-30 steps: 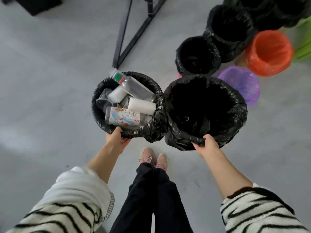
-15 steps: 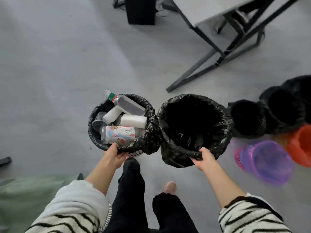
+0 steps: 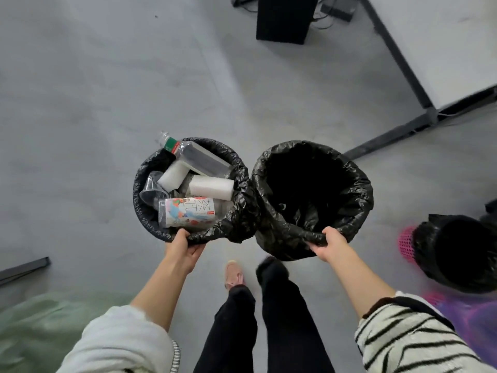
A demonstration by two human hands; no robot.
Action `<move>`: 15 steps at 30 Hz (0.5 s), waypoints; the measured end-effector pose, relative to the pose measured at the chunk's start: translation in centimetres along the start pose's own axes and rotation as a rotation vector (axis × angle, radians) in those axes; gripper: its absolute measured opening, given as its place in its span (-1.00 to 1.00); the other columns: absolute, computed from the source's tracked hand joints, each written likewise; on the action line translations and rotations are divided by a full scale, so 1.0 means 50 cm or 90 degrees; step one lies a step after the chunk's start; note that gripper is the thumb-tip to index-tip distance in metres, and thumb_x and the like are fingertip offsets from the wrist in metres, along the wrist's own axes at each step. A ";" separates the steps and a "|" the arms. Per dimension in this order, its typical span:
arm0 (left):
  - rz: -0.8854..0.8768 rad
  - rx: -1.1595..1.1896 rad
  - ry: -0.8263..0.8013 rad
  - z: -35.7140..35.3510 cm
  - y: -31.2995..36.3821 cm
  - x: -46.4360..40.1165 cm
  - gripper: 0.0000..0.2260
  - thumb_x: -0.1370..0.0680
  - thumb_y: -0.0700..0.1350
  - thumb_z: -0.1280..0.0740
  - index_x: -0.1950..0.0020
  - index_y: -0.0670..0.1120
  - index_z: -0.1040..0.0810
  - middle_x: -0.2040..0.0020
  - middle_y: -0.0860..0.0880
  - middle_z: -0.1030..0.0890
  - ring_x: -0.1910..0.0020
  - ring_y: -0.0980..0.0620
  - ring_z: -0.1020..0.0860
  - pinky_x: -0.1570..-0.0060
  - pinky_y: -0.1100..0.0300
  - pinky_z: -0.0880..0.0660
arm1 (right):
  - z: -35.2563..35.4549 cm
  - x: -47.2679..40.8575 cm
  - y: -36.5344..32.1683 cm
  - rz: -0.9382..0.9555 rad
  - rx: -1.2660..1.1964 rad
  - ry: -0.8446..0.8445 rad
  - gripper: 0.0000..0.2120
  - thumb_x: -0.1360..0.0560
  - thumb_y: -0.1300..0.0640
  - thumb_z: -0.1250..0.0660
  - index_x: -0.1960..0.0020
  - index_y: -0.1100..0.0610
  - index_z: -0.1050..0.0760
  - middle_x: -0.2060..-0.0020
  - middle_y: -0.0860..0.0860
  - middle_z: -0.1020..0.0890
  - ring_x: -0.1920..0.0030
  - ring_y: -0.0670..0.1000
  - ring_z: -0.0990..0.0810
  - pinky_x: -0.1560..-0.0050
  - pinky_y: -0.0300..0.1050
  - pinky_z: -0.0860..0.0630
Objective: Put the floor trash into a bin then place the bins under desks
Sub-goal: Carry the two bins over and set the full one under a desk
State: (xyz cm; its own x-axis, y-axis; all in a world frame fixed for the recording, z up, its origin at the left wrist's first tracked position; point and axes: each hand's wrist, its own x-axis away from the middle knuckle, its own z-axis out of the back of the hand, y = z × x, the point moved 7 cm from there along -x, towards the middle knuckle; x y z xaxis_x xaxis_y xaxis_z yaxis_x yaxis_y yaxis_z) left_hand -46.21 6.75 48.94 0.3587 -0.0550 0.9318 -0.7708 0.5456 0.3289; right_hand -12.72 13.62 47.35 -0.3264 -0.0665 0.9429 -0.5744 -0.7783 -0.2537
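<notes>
1. Nearest, a person in a black-and-white striped knit top and black trousers stands on the grey concrete floor [image 3: 80, 109], arms stretched forward.
2. The left hand [image 3: 184, 247] has its grip clenched on the near rim of a round bin lined with a crinkled black plastic bag [image 3: 139, 189], thumb over the edge, fingers beneath.
3. That bin is full: a printed drink bottle [image 3: 188, 212] lies near the hand, with two white foam cylinders [image 3: 211, 187] beyond it and a clear plastic bottle with a green-and-red label [image 3: 199, 160] poking over the far rim.
4. The right hand [image 3: 329, 244] grips the near rim of a second black-bagged round bin [image 3: 360, 184], whose dark inside shows no trash; the two bins touch side by side, held above the floor.
5. On the right stands another black-lined bin over a pink mesh basket [image 3: 406, 243].
6. Farther off, a grey table on a dark metal frame [image 3: 443, 49] sits top right, with a black box [image 3: 282, 18] on the floor just left of it.
</notes>
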 end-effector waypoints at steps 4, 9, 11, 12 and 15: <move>0.011 0.021 0.026 -0.084 0.039 -0.097 -0.53 -0.56 -0.30 -0.06 -0.48 -0.11 -0.25 -0.34 -0.25 -0.48 -0.21 -0.18 -0.53 -0.02 0.00 -0.49 | -0.098 -0.094 -0.047 -0.035 0.011 0.033 -0.56 -0.55 0.34 -0.10 -0.42 0.17 -0.25 -0.36 0.22 -0.35 -0.31 0.28 -0.40 -0.25 0.25 -0.44; 0.001 0.019 0.026 -0.211 0.067 -0.261 -0.55 -0.56 -0.29 -0.07 -0.47 -0.12 -0.26 -0.32 -0.24 -0.49 0.00 -0.14 -0.55 0.05 0.02 -0.49 | -0.220 -0.273 -0.113 -0.094 -0.024 0.078 -0.58 -0.56 0.34 -0.08 -0.40 0.15 -0.26 -0.39 0.17 -0.33 -0.34 0.23 -0.39 -0.27 0.24 -0.39; 0.009 0.009 0.025 -0.241 0.069 -0.319 -0.56 -0.56 -0.28 -0.09 -0.46 -0.14 -0.27 -0.28 -0.23 -0.51 0.11 -0.10 -0.58 0.13 0.02 -0.49 | -0.250 -0.339 -0.126 -0.100 -0.057 0.088 -0.58 -0.56 0.34 -0.07 -0.41 0.17 -0.25 -0.41 0.16 -0.31 -0.36 0.23 -0.37 -0.29 0.24 -0.35; 0.014 0.010 0.028 -0.261 0.070 -0.358 -0.57 -0.57 -0.27 -0.09 -0.45 -0.14 -0.27 -0.22 -0.22 -0.53 0.16 -0.07 -0.58 0.18 0.02 -0.49 | -0.268 -0.383 -0.130 -0.103 -0.072 0.095 -0.58 -0.57 0.33 -0.06 -0.42 0.18 -0.24 -0.42 0.17 -0.31 -0.38 0.22 -0.36 -0.30 0.23 -0.35; 0.013 -0.009 0.022 -0.321 0.079 -0.450 -0.58 -0.57 -0.25 -0.09 -0.45 -0.14 -0.28 0.01 -0.16 -0.58 0.20 -0.05 -0.58 0.30 0.07 -0.49 | -0.301 -0.490 -0.131 -0.120 -0.130 0.113 -0.53 -0.57 0.32 -0.07 -0.46 0.16 -0.21 -0.46 0.18 -0.24 -0.41 0.24 -0.31 -0.30 0.25 -0.34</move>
State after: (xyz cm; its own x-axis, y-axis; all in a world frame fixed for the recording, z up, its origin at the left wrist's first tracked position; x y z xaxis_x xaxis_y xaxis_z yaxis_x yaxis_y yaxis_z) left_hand -48.89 23.58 26.80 0.3607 -0.0153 0.9326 -0.7704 0.5587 0.3071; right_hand -12.26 29.74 22.66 -0.3161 0.1907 0.9294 -0.7696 -0.6244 -0.1337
